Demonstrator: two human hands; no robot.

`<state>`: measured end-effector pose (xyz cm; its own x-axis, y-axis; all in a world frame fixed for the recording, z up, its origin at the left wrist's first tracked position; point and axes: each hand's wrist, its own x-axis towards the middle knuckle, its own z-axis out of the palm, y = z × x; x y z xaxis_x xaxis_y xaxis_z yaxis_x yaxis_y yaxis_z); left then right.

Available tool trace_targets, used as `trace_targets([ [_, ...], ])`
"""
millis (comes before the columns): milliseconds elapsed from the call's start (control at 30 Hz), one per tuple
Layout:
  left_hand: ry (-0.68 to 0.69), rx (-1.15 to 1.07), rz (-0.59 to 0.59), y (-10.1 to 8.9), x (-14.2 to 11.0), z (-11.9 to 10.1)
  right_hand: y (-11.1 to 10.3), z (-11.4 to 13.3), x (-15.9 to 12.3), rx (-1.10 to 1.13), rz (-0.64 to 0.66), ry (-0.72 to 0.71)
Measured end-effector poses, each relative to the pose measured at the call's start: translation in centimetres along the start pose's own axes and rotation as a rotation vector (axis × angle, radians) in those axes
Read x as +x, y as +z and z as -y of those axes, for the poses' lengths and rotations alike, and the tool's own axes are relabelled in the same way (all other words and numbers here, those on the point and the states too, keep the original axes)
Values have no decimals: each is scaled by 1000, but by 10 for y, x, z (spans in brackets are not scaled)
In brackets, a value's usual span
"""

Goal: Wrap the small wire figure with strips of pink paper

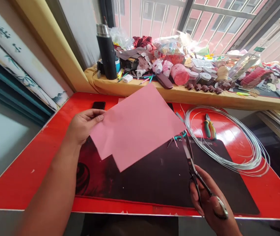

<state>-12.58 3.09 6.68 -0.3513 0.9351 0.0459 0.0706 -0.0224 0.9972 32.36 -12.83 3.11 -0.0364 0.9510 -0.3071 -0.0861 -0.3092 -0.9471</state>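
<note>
My left hand point(84, 123) pinches a sheet of pink paper point(140, 124) at its left edge, thumb on top. The sheet is held up over the black mat and has a notch cut into its lower left side. My right hand point(211, 200) is wrapped round the handles of a pair of scissors point(190, 162). The scissors point upward, their blades slightly apart, with the tips close to the sheet's right corner. Whether the blades touch the paper I cannot tell.
A black mat point(154, 183) covers much of the red table point(46, 164). At the right lie a coil of wire point(228, 164) and pliers point(210, 127). A phone point(99, 105) lies behind my left hand. A black flask point(106, 52) and many craft items crowd the windowsill.
</note>
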Motion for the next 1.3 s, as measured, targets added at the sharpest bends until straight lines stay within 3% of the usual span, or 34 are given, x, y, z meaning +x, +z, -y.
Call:
trace_targets([
  [167,110,-133,-116,9,30,14,40,-9,12,-38,430,30],
  [367,107,-288,-177,6,45,42,78,-10,36,-196,618,6],
  [533,67,-358,-245,-5,54,61,83,-15,58,-267,654,-17],
  [733,66,-404,-302,-13,62,71,88,-18,74,-200,693,16],
  [1300,15,-387,-161,7,52,67,91,-21,75,-63,700,24],
])
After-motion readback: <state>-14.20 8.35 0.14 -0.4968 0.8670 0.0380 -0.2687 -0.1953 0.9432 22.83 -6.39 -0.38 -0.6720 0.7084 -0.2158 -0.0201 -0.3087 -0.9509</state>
